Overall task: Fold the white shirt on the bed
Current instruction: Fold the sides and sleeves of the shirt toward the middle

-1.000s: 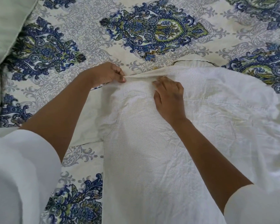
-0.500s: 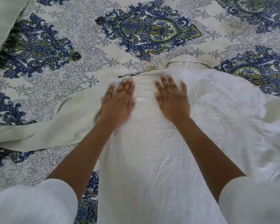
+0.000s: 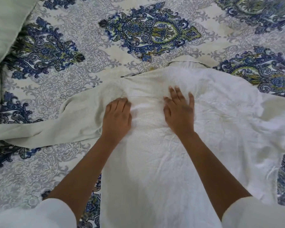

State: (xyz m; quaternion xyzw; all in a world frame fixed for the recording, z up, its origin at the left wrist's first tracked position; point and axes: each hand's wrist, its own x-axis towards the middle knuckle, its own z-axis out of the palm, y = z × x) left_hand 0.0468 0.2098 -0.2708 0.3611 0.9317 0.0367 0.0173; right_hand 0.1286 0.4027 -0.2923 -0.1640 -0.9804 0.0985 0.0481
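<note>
the white shirt (image 3: 155,170) lies spread on the bed (image 3: 89,46), with the left hand (image 3: 117,119) and right hand (image 3: 179,112) both released and pressing flat near its collar, so the step looks like smoothing, and next the outstretched sleeve (image 3: 53,127) probably needs folding inward.

We are in a home bedroom: a bed (image 3: 82,89) spread with a blue-patterned bedsheet (image 3: 148,30), a pale pillow (image 3: 5,22) far left.

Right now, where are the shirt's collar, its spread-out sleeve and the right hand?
collar (image 3: 186,64): head view, middle of the visible band.
sleeve (image 3: 56,122): head view, about halfway along its length.
right hand (image 3: 179,112): head view, back of the hand.
</note>
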